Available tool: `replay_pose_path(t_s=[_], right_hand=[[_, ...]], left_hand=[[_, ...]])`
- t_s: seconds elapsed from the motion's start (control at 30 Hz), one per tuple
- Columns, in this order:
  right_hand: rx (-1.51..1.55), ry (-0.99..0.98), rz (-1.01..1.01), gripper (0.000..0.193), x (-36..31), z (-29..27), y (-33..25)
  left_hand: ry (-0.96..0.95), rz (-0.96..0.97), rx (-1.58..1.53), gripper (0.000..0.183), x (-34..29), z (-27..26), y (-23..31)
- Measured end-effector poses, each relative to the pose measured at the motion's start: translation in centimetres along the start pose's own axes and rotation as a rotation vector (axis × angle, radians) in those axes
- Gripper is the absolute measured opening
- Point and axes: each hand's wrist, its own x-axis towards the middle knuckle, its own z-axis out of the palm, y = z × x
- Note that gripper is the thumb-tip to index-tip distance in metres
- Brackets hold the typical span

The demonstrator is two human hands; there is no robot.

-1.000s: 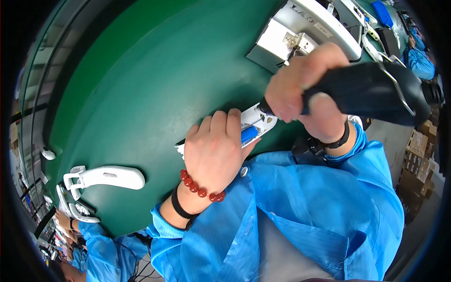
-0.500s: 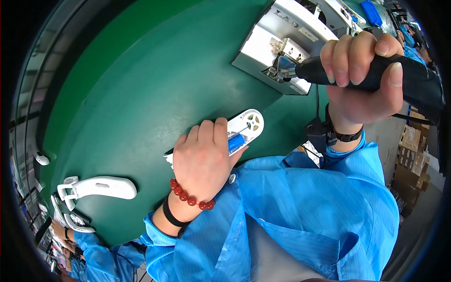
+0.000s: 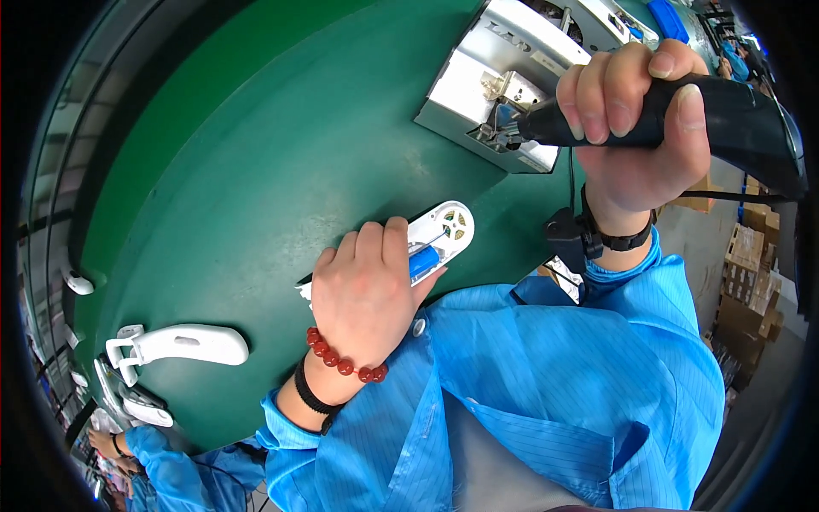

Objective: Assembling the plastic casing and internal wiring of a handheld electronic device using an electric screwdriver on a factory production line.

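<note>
My left hand (image 3: 363,277) is closed over a long white plastic housing (image 3: 462,242), pressing it on the green table. Past its fingertips show a blue cylindrical battery (image 3: 423,263) and, at the rounded end, a round spoked opening. My palm hides the housing's other part. In my right hand (image 3: 636,119) is a black electric screwdriver (image 3: 725,128), fingers and thumb wrapped round its body. Its tip is at the front of a silver metal screw feeder (image 3: 461,85); whether a screw is on the tip is too small to tell.
On the green table (image 3: 256,196) at the left lies a curved white plastic part (image 3: 192,343), with more white parts (image 3: 147,410) below it. A blue bin (image 3: 668,19) stands at the far right. Another person's blue sleeve (image 3: 171,465) shows lower left; cardboard boxes (image 3: 751,264) are stacked at right.
My right hand and the screwdriver have shifted slightly left and up in the picture, its tip still at the feeder. The left hand keeps its hold. Another person's hand at lower left has moved.
</note>
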Motion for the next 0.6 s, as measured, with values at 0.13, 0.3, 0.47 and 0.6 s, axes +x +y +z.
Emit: replay_pose_path(t_s=[0.13, 0.3, 0.47, 0.6], right_hand=[[-0.011, -0.013, 0.008, 0.027, 0.10, -0.03, 0.06], [-0.006, -0.019, 0.014, 0.028, 0.16, -0.14, 0.71], [-0.007, -0.008, 0.021, 0.027, 0.22, -0.19, 0.79], [-0.006, 0.022, 0.034, 0.026, 0.33, -0.22, 0.44]], left_hand=[[-0.001, -0.003, -0.003, 0.057, 0.07, 0.14, -0.19], [-0.017, -0.016, -0.002, 0.057, 0.28, 0.26, -0.33], [-0.014, -0.015, 0.003, 0.057, 0.27, 0.29, -0.27], [-0.004, -0.011, 0.003, 0.057, 0.18, 0.16, -0.11]])
